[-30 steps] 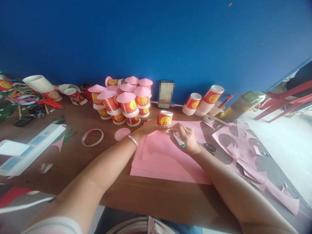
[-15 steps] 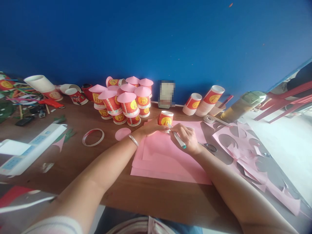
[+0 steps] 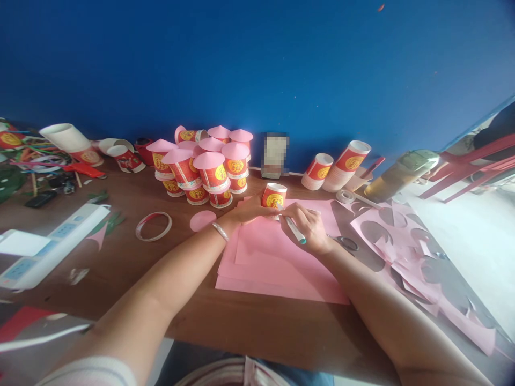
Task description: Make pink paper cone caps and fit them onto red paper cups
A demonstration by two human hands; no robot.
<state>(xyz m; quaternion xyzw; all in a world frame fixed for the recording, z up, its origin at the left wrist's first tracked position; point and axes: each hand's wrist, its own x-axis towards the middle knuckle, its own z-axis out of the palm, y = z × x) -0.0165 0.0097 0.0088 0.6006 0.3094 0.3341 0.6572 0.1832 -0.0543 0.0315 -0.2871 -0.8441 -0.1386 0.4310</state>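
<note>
A red paper cup [image 3: 274,196] with a yellow emblem and a white rim stands on a stack of pink paper sheets [image 3: 277,268]. My left hand [image 3: 253,209] is closed around the cup's left side and lower part. In my right hand [image 3: 308,225] is a white marker [image 3: 295,230] with a green end, gripped like a pen, its tip close to the cup's front. Whether the tip touches is too small to tell. Just right of this hand lie scissors [image 3: 348,243], partly covered. A pink paper circle [image 3: 203,221] rests beside my left wrist.
Red cups with pink cone tops [image 3: 212,170] are stacked at back left. Nested cups [image 3: 346,166] lean by the blue wall, near a bottle [image 3: 396,177]. A tape roll [image 3: 153,226] and power strip [image 3: 60,244] lie left; cut pink scraps [image 3: 418,279] cover the right.
</note>
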